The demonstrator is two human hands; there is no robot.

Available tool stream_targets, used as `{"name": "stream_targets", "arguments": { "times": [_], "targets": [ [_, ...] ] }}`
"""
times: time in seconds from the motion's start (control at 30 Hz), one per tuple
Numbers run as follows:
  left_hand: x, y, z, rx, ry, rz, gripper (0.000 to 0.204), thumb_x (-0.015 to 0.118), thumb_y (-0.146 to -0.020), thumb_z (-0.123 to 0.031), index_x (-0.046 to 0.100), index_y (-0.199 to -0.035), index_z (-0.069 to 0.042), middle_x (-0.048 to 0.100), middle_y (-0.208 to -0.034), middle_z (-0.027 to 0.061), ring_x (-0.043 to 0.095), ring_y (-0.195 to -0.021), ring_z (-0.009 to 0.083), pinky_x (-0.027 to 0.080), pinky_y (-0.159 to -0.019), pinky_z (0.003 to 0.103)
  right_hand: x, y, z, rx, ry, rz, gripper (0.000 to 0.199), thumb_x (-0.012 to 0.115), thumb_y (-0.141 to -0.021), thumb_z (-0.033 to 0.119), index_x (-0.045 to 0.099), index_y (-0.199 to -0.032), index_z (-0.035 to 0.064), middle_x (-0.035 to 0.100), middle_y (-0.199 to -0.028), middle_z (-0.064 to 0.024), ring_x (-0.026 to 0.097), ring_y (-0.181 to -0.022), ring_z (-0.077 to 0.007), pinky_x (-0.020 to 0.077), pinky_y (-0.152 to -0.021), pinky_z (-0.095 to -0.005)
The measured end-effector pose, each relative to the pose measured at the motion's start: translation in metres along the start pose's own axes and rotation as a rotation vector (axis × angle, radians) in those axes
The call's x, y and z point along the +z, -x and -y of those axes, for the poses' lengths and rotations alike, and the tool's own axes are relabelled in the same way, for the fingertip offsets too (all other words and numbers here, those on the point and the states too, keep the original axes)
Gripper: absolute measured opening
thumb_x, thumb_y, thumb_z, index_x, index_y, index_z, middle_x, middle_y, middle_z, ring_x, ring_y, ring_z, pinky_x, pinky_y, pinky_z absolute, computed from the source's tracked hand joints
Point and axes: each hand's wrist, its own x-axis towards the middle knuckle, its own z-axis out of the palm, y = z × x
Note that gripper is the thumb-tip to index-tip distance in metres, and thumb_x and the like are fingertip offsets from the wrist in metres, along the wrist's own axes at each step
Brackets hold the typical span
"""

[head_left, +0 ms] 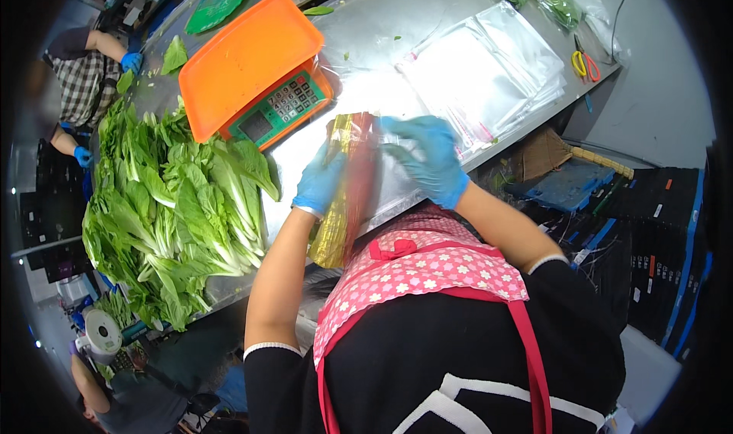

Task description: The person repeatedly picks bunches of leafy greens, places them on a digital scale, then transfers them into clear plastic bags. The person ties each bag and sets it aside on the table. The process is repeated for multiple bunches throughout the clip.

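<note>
A long bundle of shiny yellow and red strips, which look like twist ties [333,228], stands close to my apron at the table's near edge. Clear plastic seems to wrap its upper end. My left hand [321,176], in a blue glove, is closed round the bundle's left side. Also gloved in blue, my right hand [429,155] is at the bundle's upper right, slightly blurred, its thumb and fingers apart. Whether its fingertips touch the strips I cannot tell. Beyond my left hand stands a scale [276,109] with an orange tray [252,60].
Leafy greens [175,205] are heaped on the left. Flat clear bags [481,71] lie stacked at the right, near scissors [578,64] with red and yellow handles. Bagged greens [557,3] sit at the far right. Another person's gloved hand [131,61] rests at the table's far left.
</note>
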Motion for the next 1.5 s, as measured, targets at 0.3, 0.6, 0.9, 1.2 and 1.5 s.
{"name": "stream_targets", "arguments": {
  "times": [0.3, 0.6, 0.9, 1.2, 1.5],
  "targets": [
    [-0.002, -0.018, -0.008, -0.015, 0.31, 0.091, 0.046, 0.056, -0.094, -0.017, 0.044, -0.134, 0.001, 0.058, -0.114, 0.0036, 0.053, -0.099, 0.0095, 0.043, -0.087, 0.024, 0.045, 0.031, -0.057, 0.713, 0.194, 0.022, 0.092, 0.071, -0.078, 0.027, 0.012, -0.144, 0.0021, 0.061, -0.091, -0.0163, 0.061, -0.08, -0.0346, 0.0489, -0.074, -0.0431],
    [0.026, -0.038, -0.061, 0.326, -0.563, -0.262, 0.064, 0.053, -0.088, -0.016, 0.025, -0.145, -0.009, 0.055, -0.112, 0.0279, 0.059, -0.096, 0.0388, 0.047, -0.081, 0.043, 0.039, 0.057, -0.037, 1.032, -0.159, 0.359, 0.073, 0.062, -0.079, 0.013, 0.026, -0.143, 0.005, 0.06, -0.098, -0.0239, 0.061, -0.088, -0.0364, 0.0479, -0.079, -0.0416],
    [0.047, -0.044, -0.063, 0.456, -0.995, -0.177, 0.048, 0.054, -0.083, -0.015, 0.042, -0.127, -0.003, 0.059, -0.079, 0.0219, 0.062, -0.072, 0.0354, 0.052, -0.061, 0.044, 0.059, -0.06, -0.039, 0.147, 0.452, 0.303, 0.044, 0.06, -0.081, 0.026, 0.055, -0.122, 0.0119, 0.062, -0.089, -0.0067, 0.059, -0.086, -0.0241, 0.0431, -0.079, -0.0403],
    [0.027, -0.016, -0.055, 0.428, -0.451, -0.287, 0.044, 0.049, -0.094, -0.018, 0.04, -0.133, -0.001, 0.061, -0.107, 0.0177, 0.059, -0.097, 0.0265, 0.047, -0.084, 0.037, 0.025, 0.007, -0.012, 0.253, 0.422, 0.059, 0.048, 0.049, -0.084, 0.007, 0.043, -0.132, 0.0017, 0.059, -0.08, -0.0185, 0.06, -0.072, -0.0336, 0.0468, -0.064, -0.0435],
    [0.056, -0.039, -0.075, 0.329, -0.816, -0.241, 0.071, 0.06, -0.082, -0.025, 0.028, -0.144, -0.01, 0.062, -0.086, 0.0188, 0.061, -0.071, 0.033, 0.048, -0.057, 0.044, 0.007, 0.042, 0.024, 0.459, 0.394, 0.234, 0.075, 0.056, -0.079, 0.011, 0.022, -0.145, 0.0012, 0.055, -0.103, -0.0178, 0.054, -0.097, -0.0324, 0.0408, -0.084, -0.0432]
  ]
}}
